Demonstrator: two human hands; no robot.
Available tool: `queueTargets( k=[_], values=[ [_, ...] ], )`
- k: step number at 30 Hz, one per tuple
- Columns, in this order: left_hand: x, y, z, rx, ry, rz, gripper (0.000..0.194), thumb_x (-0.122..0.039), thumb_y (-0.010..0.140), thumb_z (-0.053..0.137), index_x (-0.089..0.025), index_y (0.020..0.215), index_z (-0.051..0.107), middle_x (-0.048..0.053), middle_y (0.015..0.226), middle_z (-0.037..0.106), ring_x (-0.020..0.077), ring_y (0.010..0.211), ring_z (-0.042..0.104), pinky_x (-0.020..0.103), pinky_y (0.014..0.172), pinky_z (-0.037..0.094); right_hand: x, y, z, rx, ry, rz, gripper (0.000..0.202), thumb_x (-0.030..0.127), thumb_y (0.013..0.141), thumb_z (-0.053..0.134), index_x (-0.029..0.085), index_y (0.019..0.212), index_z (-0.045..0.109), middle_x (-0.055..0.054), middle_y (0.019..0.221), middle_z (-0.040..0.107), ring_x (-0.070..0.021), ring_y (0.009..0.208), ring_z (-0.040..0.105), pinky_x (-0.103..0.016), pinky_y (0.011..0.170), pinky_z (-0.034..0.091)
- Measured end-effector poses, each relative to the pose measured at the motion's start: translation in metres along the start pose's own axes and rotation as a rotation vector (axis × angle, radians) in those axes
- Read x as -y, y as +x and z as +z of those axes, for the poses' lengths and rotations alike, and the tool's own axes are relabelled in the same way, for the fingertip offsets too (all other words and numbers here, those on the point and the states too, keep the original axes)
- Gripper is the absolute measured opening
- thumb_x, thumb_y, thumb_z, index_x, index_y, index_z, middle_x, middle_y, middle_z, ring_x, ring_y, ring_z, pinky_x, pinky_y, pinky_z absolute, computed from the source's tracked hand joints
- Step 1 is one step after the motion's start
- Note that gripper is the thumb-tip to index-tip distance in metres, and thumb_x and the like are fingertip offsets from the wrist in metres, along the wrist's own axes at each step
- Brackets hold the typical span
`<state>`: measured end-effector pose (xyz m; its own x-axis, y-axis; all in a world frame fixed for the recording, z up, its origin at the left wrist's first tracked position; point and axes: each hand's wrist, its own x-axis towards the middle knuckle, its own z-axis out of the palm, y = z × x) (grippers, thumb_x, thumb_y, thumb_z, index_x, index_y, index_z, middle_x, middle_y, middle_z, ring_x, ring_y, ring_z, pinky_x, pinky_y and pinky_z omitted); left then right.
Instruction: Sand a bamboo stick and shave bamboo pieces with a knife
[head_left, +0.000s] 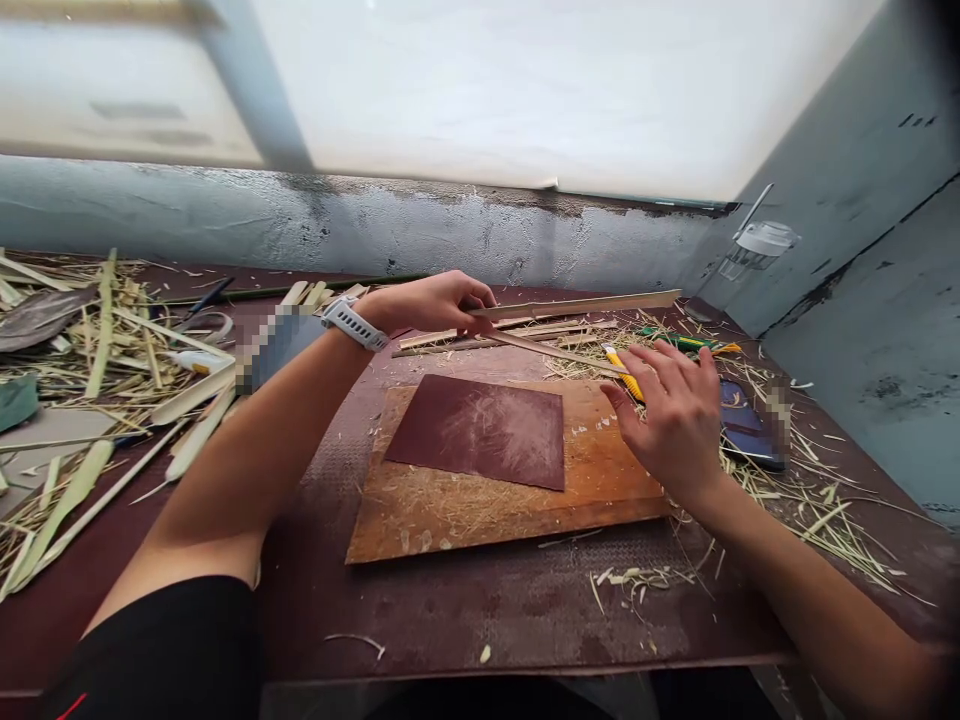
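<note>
My left hand [448, 302], with a white watch [354, 322] on its wrist, is closed in a pinch on a thin bamboo strip [551, 350] that slants down to the right. Another pale strip [600, 302] extends right from beside the same fingers; whether they hold it too I cannot tell. My right hand [671, 420] hovers with fingers spread, close to the held strip's far end and to a yellow utility knife [625, 373]. Below both hands, a dusty, dark red sheet of sandpaper [487, 430] lies on a wooden board [457, 515].
Bamboo shavings [825, 515] litter the right side, around a dark phone [750, 425] and a green tool [686, 342]. Strips and scraps [90, 380] pile up at the left. A clear cup [763, 245] stands in the back right corner, by the wall.
</note>
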<state>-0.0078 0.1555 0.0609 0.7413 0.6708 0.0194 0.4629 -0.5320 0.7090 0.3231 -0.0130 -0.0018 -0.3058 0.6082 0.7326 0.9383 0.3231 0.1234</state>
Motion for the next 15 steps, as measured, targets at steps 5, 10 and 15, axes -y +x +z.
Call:
queueTargets(
  k=[5, 10, 15],
  values=[
    [-0.019, -0.003, 0.012, -0.039, -0.04, -0.053, 0.026, -0.045, 0.091, 0.073, -0.02, 0.1, 0.072, 0.008, 0.09, 0.072, 0.0174, 0.074, 0.063, 0.03, 0.062, 0.044, -0.002, -0.005, -0.001, 0.245, 0.01, 0.026, 0.034, 0.038, 0.109, 0.048, 0.027, 0.131, 0.072, -0.005, 0.103, 0.081, -0.02, 0.081, 0.072, -0.034, 0.073, 0.05],
    [-0.03, -0.008, 0.013, -0.138, -0.037, -0.174, 0.037, -0.054, 0.102, 0.06, -0.019, 0.105, 0.074, 0.009, 0.094, 0.07, 0.0164, 0.074, 0.061, 0.032, 0.064, 0.043, 0.0, -0.004, 0.0, 0.337, 0.231, 0.202, 0.039, 0.042, 0.108, 0.047, 0.026, 0.129, 0.075, -0.011, 0.121, 0.079, -0.0269, 0.089, 0.077, -0.038, 0.069, 0.052],
    [-0.031, -0.012, 0.013, -0.09, -0.055, -0.125, 0.03, -0.047, 0.093, 0.073, -0.021, 0.106, 0.076, 0.007, 0.088, 0.069, 0.0168, 0.073, 0.06, 0.031, 0.06, 0.039, -0.003, 0.0, 0.002, 0.396, 0.33, 0.28, 0.04, 0.046, 0.106, 0.05, 0.022, 0.121, 0.079, -0.011, 0.101, 0.083, -0.0267, 0.076, 0.076, -0.037, 0.065, 0.05]
  ],
)
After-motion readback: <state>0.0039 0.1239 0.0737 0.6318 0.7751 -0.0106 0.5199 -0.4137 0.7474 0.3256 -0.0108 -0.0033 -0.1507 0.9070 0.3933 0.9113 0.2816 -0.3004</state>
